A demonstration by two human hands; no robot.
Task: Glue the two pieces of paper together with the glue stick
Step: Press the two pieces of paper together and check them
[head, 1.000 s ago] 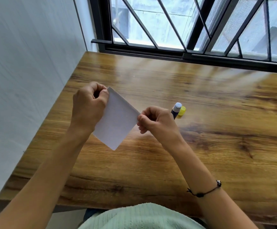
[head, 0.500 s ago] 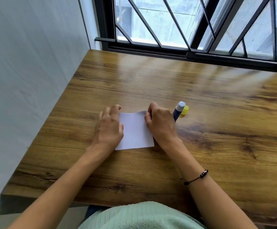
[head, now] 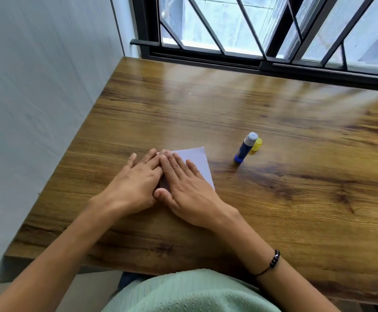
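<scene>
Both the left hand (head: 136,185) and the right hand (head: 188,188) lay flat with fingers spread open, gripping nothing, pressing the white paper (head: 197,161) onto the wooden worktop (head: 273,199), while the uncapped glue stick (head: 244,148) stood nearby beside its yellow cap (head: 256,144).
</scene>
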